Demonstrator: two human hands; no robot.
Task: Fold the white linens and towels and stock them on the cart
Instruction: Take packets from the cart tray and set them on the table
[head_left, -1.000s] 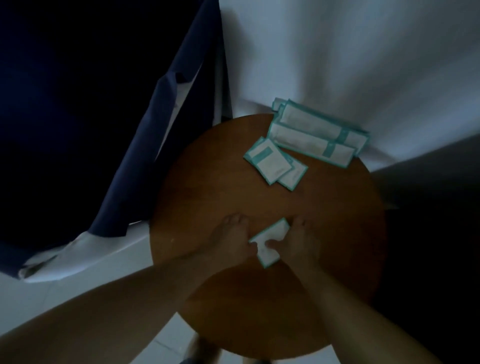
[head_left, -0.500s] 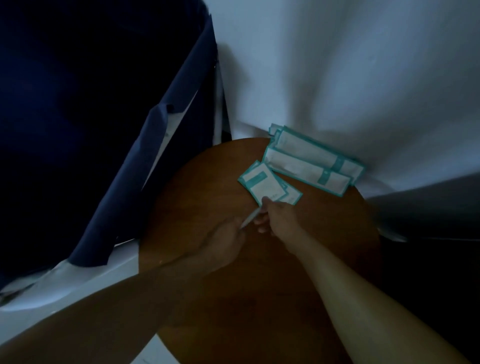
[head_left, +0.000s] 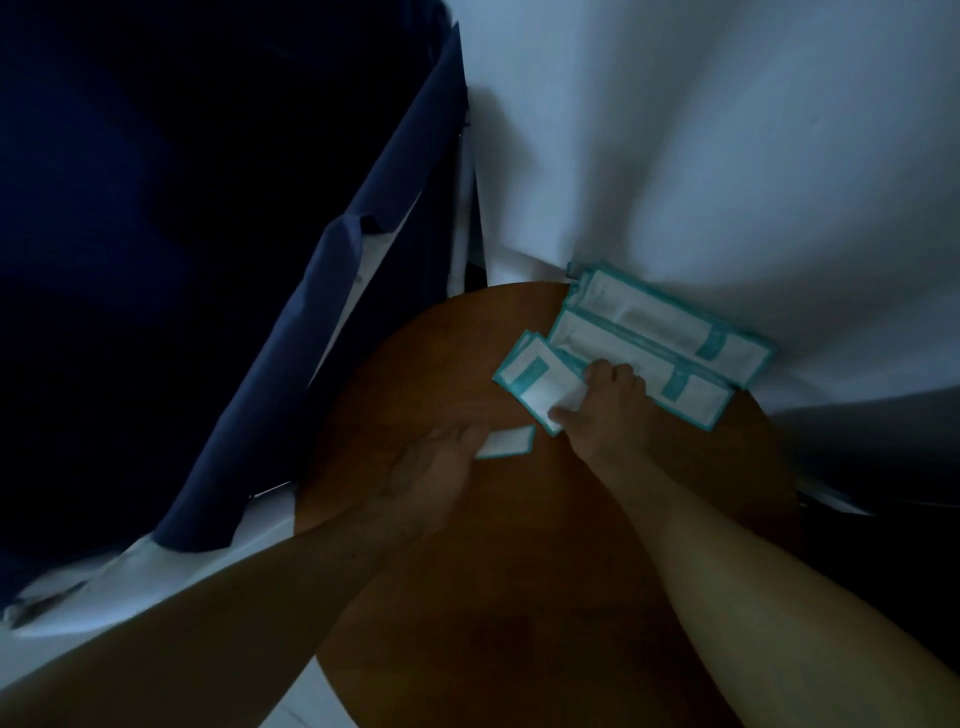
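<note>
Two-handed at the round wooden table (head_left: 519, 597): pinched a small white packet (head_left: 506, 441) with the left hand (head_left: 431, 467); gripped the teal-edged square packets (head_left: 530, 374) with the right hand (head_left: 608, 410), touching two long packets (head_left: 649, 343). Saw white cloth (head_left: 675, 130) draped just beyond the table's far edge.

Table (head_left: 519, 582): smooth brown wood w/ faint sheen. Packets (head_left: 639, 332): flat white paper or film, teal edges, matt. Sheet (head_left: 675, 130) & navy drape (head_left: 332, 322): soft matt cloth.
</note>
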